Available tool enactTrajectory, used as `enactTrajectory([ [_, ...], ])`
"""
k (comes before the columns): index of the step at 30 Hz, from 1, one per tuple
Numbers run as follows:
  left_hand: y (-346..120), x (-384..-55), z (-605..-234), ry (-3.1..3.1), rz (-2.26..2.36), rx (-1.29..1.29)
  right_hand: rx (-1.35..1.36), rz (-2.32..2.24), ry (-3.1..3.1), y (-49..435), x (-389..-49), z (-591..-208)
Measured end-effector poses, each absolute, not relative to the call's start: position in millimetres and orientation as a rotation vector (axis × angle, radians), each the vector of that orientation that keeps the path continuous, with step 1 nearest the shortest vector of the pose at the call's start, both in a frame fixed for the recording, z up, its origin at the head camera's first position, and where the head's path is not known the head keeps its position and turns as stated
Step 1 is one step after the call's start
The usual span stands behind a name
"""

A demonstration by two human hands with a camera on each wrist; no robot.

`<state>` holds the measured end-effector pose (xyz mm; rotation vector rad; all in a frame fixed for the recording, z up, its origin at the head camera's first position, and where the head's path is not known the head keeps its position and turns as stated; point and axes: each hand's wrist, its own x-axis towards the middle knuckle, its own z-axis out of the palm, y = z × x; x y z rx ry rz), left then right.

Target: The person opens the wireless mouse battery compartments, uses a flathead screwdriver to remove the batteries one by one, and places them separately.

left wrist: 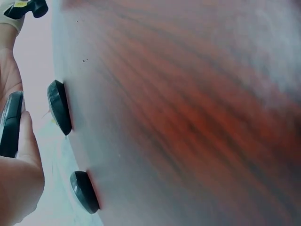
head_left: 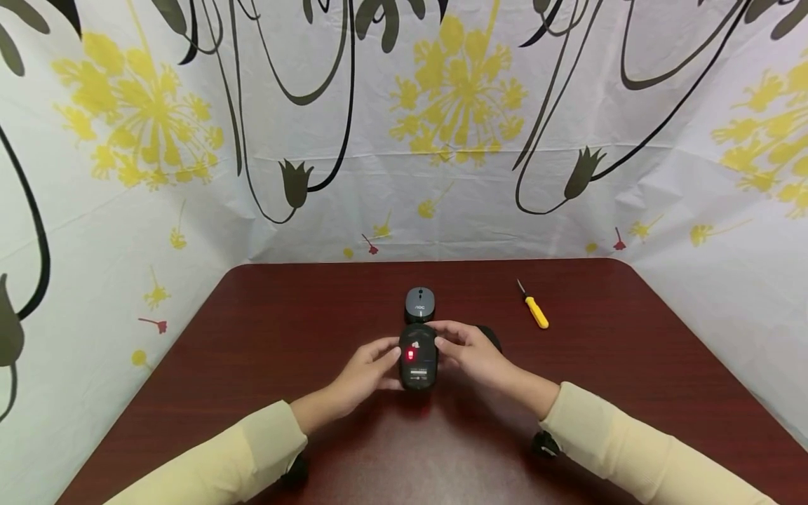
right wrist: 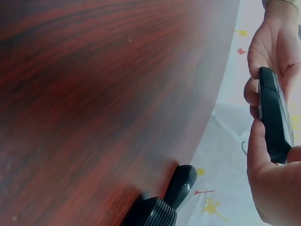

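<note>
A black computer mouse (head_left: pixel 419 368) is held up over the table, its underside with a glowing red light facing the head camera. My left hand (head_left: pixel 361 373) grips its left side between thumb and fingers. On the opposite side, my right hand (head_left: pixel 475 356) pinches the upper edge. Both wrist views show the mouse (right wrist: pixel 273 113) edge-on between the hands. Just beyond it on the table sits a grey-topped mouse (head_left: pixel 419 303). A dark, ridged mouse-shaped object (left wrist: pixel 59 107) also stands on the table; in the head view it is mostly hidden behind my right hand.
A screwdriver (head_left: pixel 535 308) with a yellow handle lies at the back right of the dark red wooden table (head_left: pixel 303 301). Patterned white cloth (head_left: pixel 404 189) surrounds the table's back and sides. Black wrist gear (head_left: pixel 546 444) shows under the right sleeve.
</note>
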<state>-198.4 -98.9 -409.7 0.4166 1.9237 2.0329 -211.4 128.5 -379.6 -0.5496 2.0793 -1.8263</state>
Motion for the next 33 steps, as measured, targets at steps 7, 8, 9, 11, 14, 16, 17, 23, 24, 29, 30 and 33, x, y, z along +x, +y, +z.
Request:
enactTrajectory([
  [7, -99.1, -197.7, -410.8, 1.824, 2.014, 0.335, -0.394, -1.859, 1.987, 126.7, -209.2, -381.0],
  [8, -99.4, -197.6, -411.3, 1.816, 2.009, 0.332, -0.373, -1.863, 1.974, 126.3, -208.7, -381.4],
  [9, -99.5, -197.4, -411.6, 1.807, 2.005, 0.328, -0.359, -1.865, 1.971, 125.9, -208.4, -381.9],
  [11, -99.3, -197.3, -412.3, 1.791, 2.003, 0.325, -0.338, -1.864, 1.969, 125.5, -207.9, -383.0],
  [14, -98.3, -197.3, -413.5, 1.786, 2.008, 0.314, -0.332, -1.868, 1.962, 125.0, -208.1, -384.7],
  [16, -97.5, -196.9, -414.0, 1.798, 2.01, 0.304, -0.332, -1.871, 1.953, 124.4, -208.4, -386.0],
  [17, -97.2, -196.8, -414.5, 1.808, 2.009, 0.298, -0.332, -1.874, 1.945, 124.0, -208.5, -386.5],
  [23, -95.5, -195.7, -413.2, 1.858, 2.008, 0.277, -0.303, -1.898, 1.905, 121.8, -208.4, -388.0],
  [24, -95.1, -195.4, -412.7, 1.86, 2.014, 0.274, -0.299, -1.901, 1.903, 121.6, -208.3, -388.0],
  [29, -93.5, -193.9, -411.1, 1.858, 2.039, 0.256, -0.286, -1.902, 1.898, 121.1, -207.5, -387.1],
  [30, -93.4, -193.7, -411.3, 1.86, 2.038, 0.249, -0.283, -1.9, 1.898, 121.1, -207.3, -386.8],
  [33, -93.6, -193.3, -410.8, 1.872, 2.029, 0.235, -0.282, -1.892, 1.9, 121.0, -206.9, -386.1],
])
